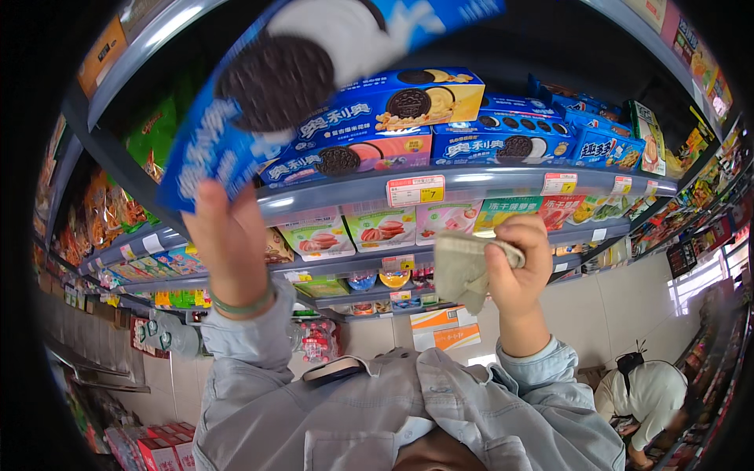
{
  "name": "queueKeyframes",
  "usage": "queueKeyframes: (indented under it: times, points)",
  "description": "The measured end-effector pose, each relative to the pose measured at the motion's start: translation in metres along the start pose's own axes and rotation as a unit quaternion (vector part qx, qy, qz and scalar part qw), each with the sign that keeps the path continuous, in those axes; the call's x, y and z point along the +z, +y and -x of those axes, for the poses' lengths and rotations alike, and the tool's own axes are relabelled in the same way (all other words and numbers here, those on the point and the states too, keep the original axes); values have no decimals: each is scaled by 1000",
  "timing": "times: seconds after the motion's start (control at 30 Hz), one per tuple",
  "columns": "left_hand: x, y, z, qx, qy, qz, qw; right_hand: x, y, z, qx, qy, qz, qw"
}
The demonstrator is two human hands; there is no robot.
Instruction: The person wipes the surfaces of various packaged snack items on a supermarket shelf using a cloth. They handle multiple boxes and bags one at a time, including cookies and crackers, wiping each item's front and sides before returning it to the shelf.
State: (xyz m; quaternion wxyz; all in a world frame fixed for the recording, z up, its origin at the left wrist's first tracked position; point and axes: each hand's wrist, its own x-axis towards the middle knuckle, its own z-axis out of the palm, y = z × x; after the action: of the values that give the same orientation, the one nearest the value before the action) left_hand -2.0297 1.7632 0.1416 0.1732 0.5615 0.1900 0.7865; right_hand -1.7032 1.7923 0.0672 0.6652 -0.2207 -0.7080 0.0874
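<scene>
My left hand holds up a blue Oreo cookie box, tilted and slightly blurred, near the camera at upper left. In my right hand is a folded beige cloth, pinched between thumb and fingers in front of the lower shelves. Behind the raised box, a blue and yellow Oreo box lies on top of a blue and pink one on the shelf. To their right sits another blue Oreo box.
A metal shelf edge with price tags runs across the front. Below it stand pouches of snacks. Blue snack bags are at the right. An orange and white carton lies on the floor. Another person bends down at lower right.
</scene>
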Motion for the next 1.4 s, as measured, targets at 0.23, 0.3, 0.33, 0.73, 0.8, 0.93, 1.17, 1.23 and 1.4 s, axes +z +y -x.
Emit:
queueKeyframes:
  times: [0.23, 0.3, 0.33, 0.73, 0.8, 0.93, 1.17, 1.23, 1.4]
  points:
    - [-2, -17, -47, -64, -65, 43, 995, -12, 10, -20, 131, -22, -68, 989]
    - [-3, -21, -44, -75, -74, 3, 994, -21, 12, -28, 140, -33, -58, 988]
    - [-2, -23, -40, -83, -61, 2, 995, -26, 14, -34, 150, -51, -48, 986]
    - [12, -41, -63, -208, -21, -69, 975, -1, 28, -121, 221, -157, -76, 960]
    - [11, -39, -64, -218, -21, -72, 973, 10, 29, -125, 254, -176, -57, 949]
    - [10, -38, -64, -225, -32, -67, 971, 22, 35, -125, 240, -202, -11, 949]
    - [7, -45, -70, -228, -59, -65, 970, 23, 42, -119, 228, -195, -48, 953]
    - [9, -47, -74, -217, -63, -101, 969, 21, 43, -120, 229, -200, -53, 951]
    - [17, -49, -75, -248, -87, -127, 956, 19, 43, -121, 236, -200, -70, 948]
